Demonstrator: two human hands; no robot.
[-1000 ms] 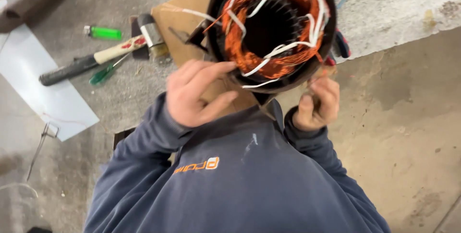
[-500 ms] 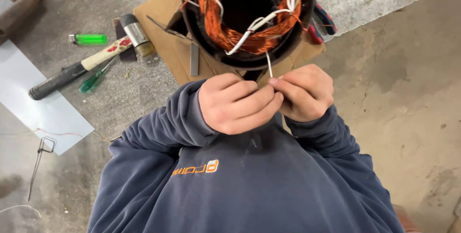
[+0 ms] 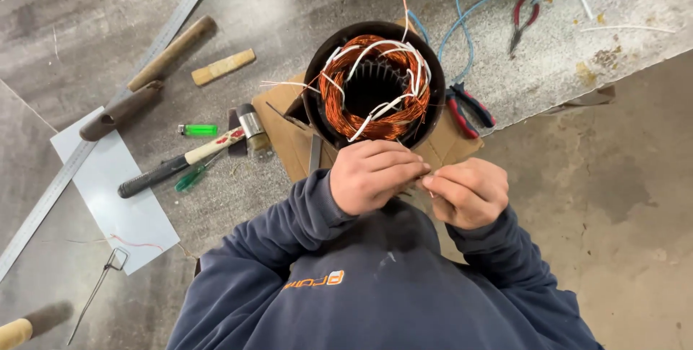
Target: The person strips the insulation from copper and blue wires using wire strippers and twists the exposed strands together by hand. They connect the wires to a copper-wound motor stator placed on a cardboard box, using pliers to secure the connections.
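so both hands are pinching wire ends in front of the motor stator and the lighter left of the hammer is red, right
Not quite: the lighter is green, not red, as the head view shows. The rest holds: the left hand and right hand meet over thin wire ends just in front of the motor stator, and the lighter lies left of the hammer.

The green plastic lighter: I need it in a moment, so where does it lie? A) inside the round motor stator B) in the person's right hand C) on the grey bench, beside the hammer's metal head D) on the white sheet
C: the green plastic lighter lies on the grey bench, just beside the hammer's metal head.
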